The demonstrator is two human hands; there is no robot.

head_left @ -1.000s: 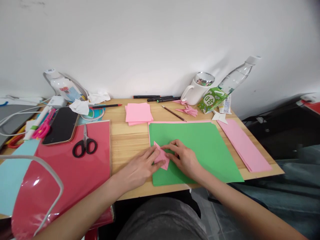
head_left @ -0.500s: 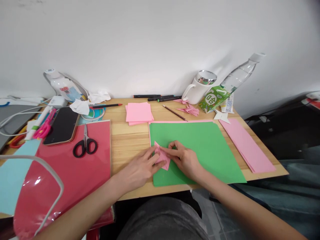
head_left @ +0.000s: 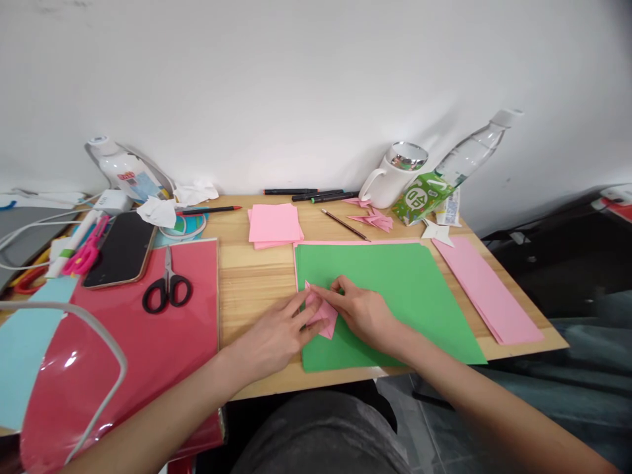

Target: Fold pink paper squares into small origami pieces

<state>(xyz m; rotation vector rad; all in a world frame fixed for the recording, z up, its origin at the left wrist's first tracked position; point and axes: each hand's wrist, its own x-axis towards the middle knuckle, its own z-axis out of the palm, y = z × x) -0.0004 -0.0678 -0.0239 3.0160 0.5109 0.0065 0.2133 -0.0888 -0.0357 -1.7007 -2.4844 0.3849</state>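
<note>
A small folded piece of pink paper (head_left: pixel 326 329) lies on the green sheets with a pointed corner toward the wall. My left hand (head_left: pixel 276 329) rests over its left side, fingers stretched out and spread, pressing it down. From the right, my right hand (head_left: pixel 368 313) has its fingers bent together, with the index fingertip on the paper's upper edge near the left fingers. Fingers partly cover the folds. Under both lies a stack of green paper sheets (head_left: pixel 419 316), with a pink edge showing behind it.
A pink square stack (head_left: pixel 274 224), a pencil (head_left: pixel 345 225) and folded pink pieces (head_left: pixel 374 219) lie behind. A white mug (head_left: pixel 392 181), green carton (head_left: pixel 422 197) and bottle (head_left: pixel 476 148) stand back right. Black scissors (head_left: pixel 168 286) lie on a red folder (head_left: pixel 148 355); pink strips (head_left: pixel 488 289) lie right.
My right hand's index finger has slid slightly left along the paper's upper edge, toward its point. My left hand stays nearly in place. The view has shifted very slightly.
</note>
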